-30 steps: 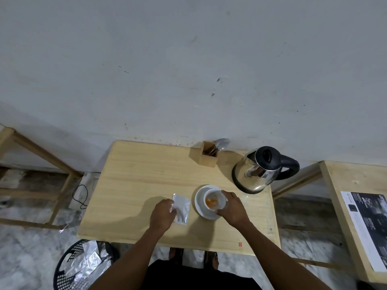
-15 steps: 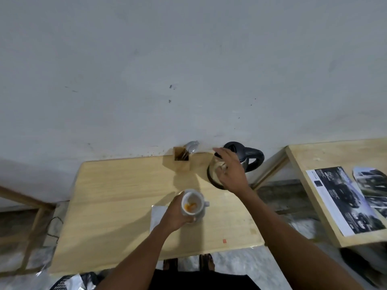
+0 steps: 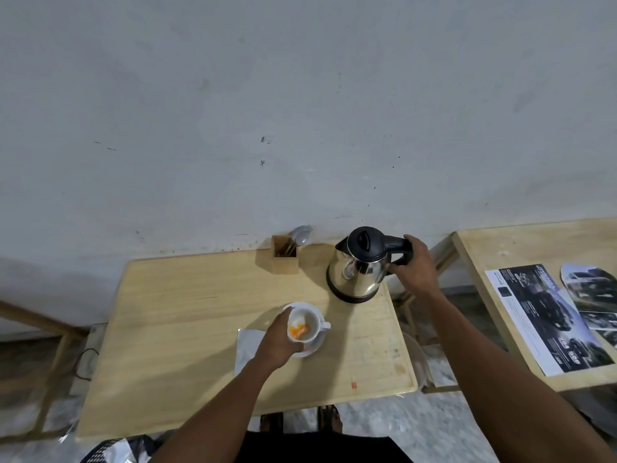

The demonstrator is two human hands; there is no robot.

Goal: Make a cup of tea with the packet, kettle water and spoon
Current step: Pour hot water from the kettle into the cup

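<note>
A white cup (image 3: pixel 309 325) with orange powder in its bottom stands on a white saucer (image 3: pixel 315 348) near the middle of the wooden table (image 3: pixel 187 315). My left hand (image 3: pixel 277 342) grips the cup's left side. The silver packet (image 3: pixel 246 345) lies flat on the table, partly under my left hand. At the table's back right stands the steel kettle (image 3: pixel 357 272) with a black lid. My right hand (image 3: pixel 415 265) is wrapped around its black handle. Spoons (image 3: pixel 298 236) stick up from a wooden holder (image 3: pixel 283 262) by the wall.
A second wooden table (image 3: pixel 480 255) at the right carries printed leaflets (image 3: pixel 547 315). A gap separates the two tables. A grey wall runs right behind the table. A black basket with foil wrappers (image 3: pixel 120 451) sits on the floor at the bottom left.
My right hand left the cup, passed over the kettle and closed on its handle. My left hand moved from the packet to the cup.
</note>
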